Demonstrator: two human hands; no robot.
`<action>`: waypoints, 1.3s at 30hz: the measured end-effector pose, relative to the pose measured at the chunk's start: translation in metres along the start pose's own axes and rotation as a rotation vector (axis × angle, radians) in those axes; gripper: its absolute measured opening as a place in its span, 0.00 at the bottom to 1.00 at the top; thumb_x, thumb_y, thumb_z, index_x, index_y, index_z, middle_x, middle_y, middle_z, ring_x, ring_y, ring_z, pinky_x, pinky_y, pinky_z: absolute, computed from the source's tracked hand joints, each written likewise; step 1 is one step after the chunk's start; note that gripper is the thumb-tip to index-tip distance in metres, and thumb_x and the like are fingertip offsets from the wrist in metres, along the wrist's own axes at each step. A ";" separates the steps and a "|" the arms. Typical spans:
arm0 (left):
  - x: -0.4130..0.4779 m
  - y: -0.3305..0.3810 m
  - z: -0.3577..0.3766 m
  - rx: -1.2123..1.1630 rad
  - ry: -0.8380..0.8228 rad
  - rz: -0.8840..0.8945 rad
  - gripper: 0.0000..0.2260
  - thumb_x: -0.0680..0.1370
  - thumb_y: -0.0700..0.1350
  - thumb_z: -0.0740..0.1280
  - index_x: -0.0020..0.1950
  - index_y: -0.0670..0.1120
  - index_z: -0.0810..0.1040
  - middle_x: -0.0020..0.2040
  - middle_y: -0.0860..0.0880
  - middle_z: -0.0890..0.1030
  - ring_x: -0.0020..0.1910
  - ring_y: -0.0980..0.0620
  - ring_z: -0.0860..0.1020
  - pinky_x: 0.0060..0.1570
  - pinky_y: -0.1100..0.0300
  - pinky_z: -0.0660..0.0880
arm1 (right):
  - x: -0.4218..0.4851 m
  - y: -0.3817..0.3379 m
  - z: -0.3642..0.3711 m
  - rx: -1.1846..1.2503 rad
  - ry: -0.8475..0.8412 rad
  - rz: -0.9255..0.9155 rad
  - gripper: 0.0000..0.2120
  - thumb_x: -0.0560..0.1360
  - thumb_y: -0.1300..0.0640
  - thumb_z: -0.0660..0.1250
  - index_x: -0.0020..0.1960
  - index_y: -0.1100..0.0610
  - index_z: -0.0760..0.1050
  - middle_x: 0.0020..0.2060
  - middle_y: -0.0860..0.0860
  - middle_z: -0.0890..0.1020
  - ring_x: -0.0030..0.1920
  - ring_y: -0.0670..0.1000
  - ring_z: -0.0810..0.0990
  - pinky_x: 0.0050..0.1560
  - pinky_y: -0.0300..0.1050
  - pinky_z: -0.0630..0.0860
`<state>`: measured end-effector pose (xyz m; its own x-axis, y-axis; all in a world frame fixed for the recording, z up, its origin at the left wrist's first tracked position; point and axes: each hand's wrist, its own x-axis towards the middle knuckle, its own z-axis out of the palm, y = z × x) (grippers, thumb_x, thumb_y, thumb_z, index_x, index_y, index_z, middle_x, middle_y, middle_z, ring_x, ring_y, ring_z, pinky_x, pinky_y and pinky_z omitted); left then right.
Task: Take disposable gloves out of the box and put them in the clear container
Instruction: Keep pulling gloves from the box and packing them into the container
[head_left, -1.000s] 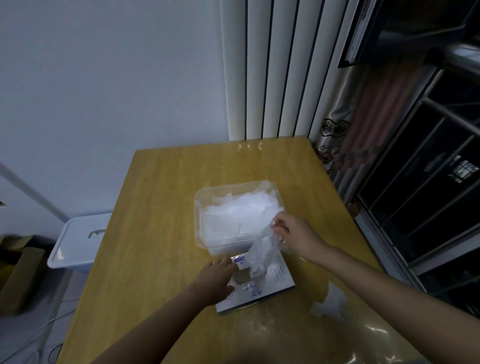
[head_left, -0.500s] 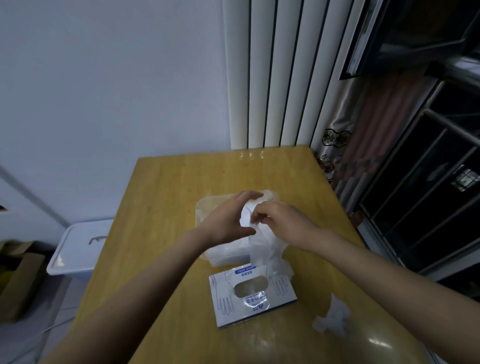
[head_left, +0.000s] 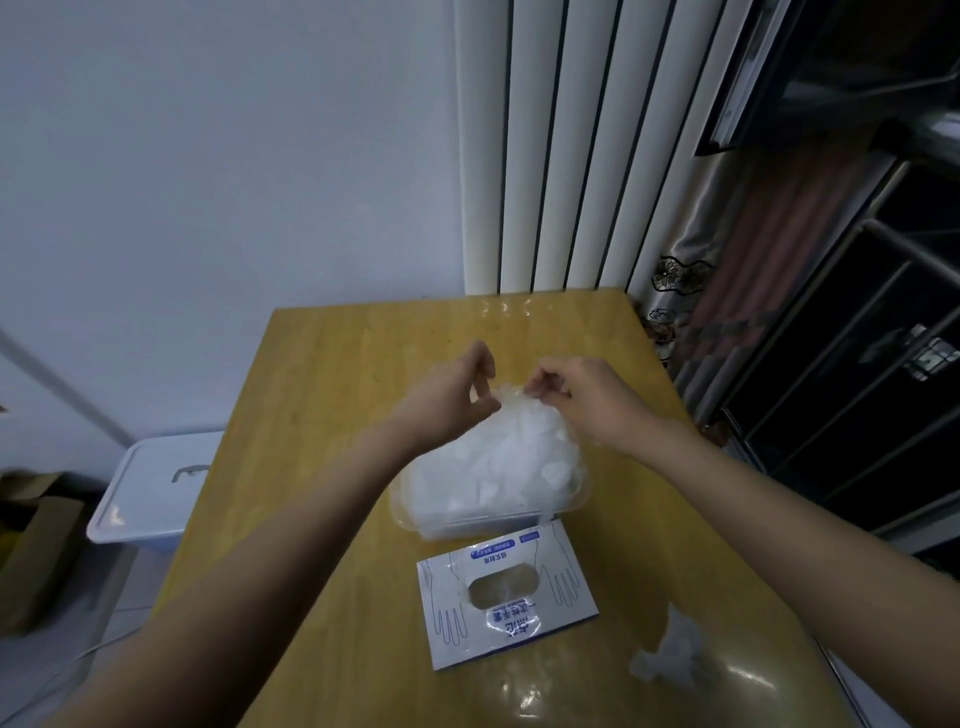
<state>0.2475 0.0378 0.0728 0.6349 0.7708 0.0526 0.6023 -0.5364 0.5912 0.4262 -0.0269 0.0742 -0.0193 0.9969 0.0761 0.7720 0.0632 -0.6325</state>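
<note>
At frame centre the left hand (head_left: 447, 400) and right hand (head_left: 587, 400), close together, each pinch a filmy glove (head_left: 511, 399) above the clear container (head_left: 574, 503), which is heaped with crumpled white gloves (head_left: 493, 467).

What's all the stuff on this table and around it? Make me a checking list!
Surface: wooden table, shiny in front.
Job's things: clear container piled with gloves; glove box lying flat in front of it, opening up.
Clutter: crumpled loose glove right of the box.
Grips: left hand and right hand both pinch a glove above the container.
Cables: thin cable on the floor, lower left.
Surroundings: white lidded bin and cardboard box on the floor; slatted panel, curtain behind.
</note>
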 end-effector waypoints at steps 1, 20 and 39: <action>0.003 0.001 -0.004 -0.012 0.025 -0.006 0.12 0.75 0.40 0.69 0.51 0.49 0.67 0.38 0.53 0.73 0.32 0.58 0.70 0.30 0.66 0.64 | 0.005 -0.004 -0.002 -0.007 0.038 -0.028 0.08 0.76 0.67 0.65 0.48 0.56 0.79 0.45 0.48 0.81 0.44 0.42 0.76 0.42 0.24 0.68; -0.011 -0.028 0.006 0.128 0.369 0.208 0.07 0.73 0.34 0.68 0.47 0.41 0.74 0.49 0.46 0.74 0.40 0.47 0.73 0.37 0.56 0.73 | 0.027 0.005 0.037 -0.185 0.430 -0.212 0.08 0.70 0.71 0.64 0.45 0.59 0.74 0.42 0.51 0.76 0.45 0.48 0.71 0.40 0.41 0.68; -0.011 -0.079 0.054 0.397 0.072 -0.084 0.14 0.77 0.36 0.58 0.60 0.47 0.73 0.56 0.49 0.76 0.55 0.50 0.71 0.57 0.60 0.67 | 0.023 0.027 0.077 -0.204 -0.132 0.004 0.09 0.79 0.52 0.63 0.56 0.54 0.76 0.52 0.47 0.80 0.50 0.47 0.78 0.50 0.41 0.75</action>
<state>0.2196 0.0532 -0.0177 0.5485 0.8322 0.0814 0.7996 -0.5505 0.2401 0.3976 0.0013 -0.0004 -0.0887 0.9954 -0.0357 0.8843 0.0622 -0.4627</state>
